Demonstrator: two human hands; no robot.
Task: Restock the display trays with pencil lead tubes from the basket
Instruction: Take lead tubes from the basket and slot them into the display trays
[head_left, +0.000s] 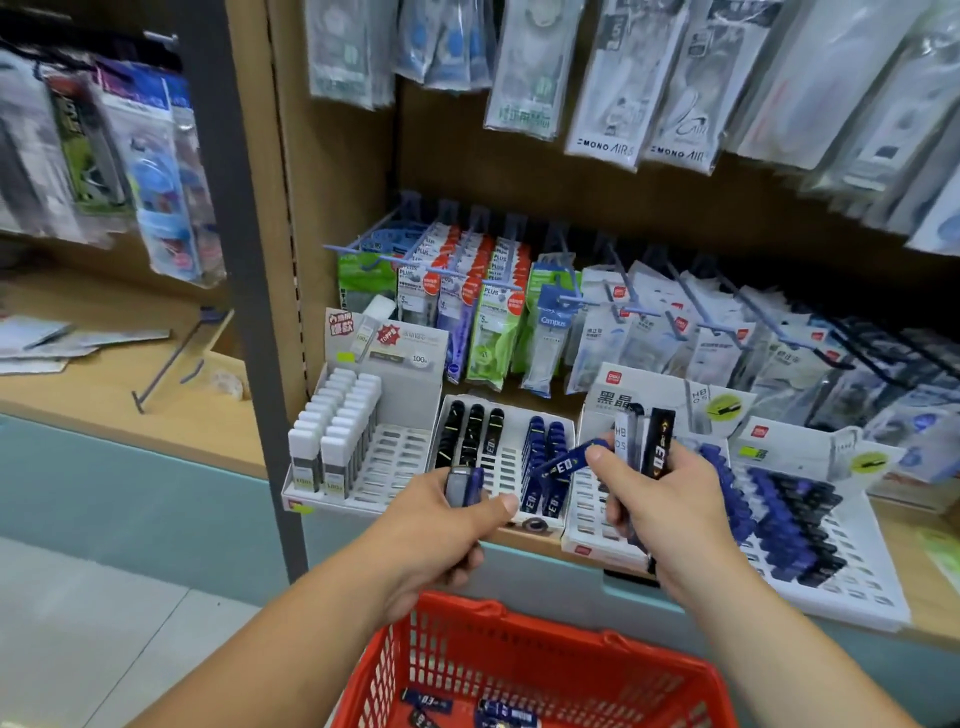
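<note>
**Restocking at a wooden shop shelf, head view.** The left hand (441, 530) closes its grip round a small bundle of blue and grey pencil lead tubes (464, 486) and hovers in front of the white slotted display tray (506, 470), which holds rows of black and blue tubes. The bundle appears to serve as a reserve from which single tubes are drawn.

The right hand (670, 499) pinches a blue tube with white lettering (566, 460) under the thumb, its end directed toward the blue rows of that tray, which is probably its destination. The other fingers of the same grip clamp a black tube (658, 441) and a clear grey tube marked HB (625, 439) upright against the palm. These two are likely kept apart because they belong in other trays.

Below and between the forearms sits the red plastic mesh basket (550, 621), within easy reach. A few loose blue tubes (428, 702) lie on its floor, so stock remains to be placed. What supports the basket cannot be told.

Several trays show empty slots:
- the left tray of white-capped tubes (332, 447)
- the nearly bare tray beneath the right hand (584, 525)
- the right tray of blue and black tubes (810, 530)

Packaged stationery (493, 291) hangs on pegs behind the trays.
</note>
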